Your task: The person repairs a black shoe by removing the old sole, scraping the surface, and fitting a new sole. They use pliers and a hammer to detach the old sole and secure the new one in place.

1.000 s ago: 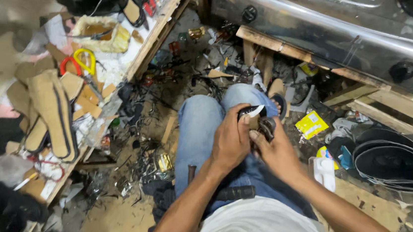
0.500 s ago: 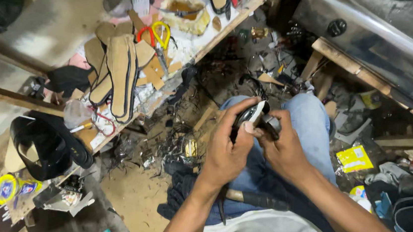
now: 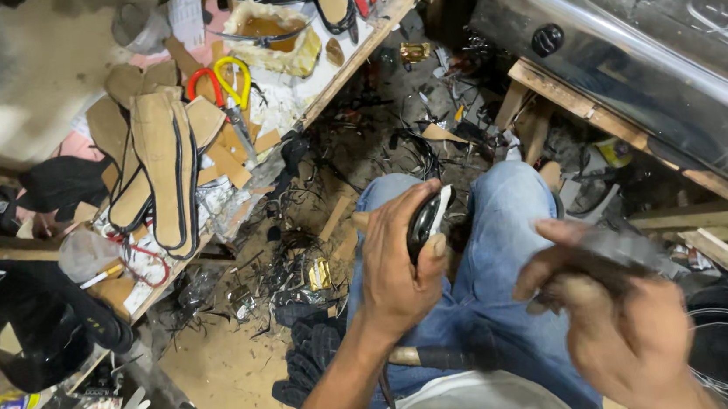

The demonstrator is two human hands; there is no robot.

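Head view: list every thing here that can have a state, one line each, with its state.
Left hand: closed around the black shoe piece.
Black shoe piece: held above the lap, off the bench.
Right hand: blurred, grip unclear.
Scissors: lying flat on the bench, blades shut.
Tan soles: stacked, overlapping, on the bench.
Glue tub: open, no lid.
Hammer: resting across the lap.

A small black shoe piece [image 3: 425, 218] with a pale edge — held upright over the blue-jeaned knee, partly hidden.
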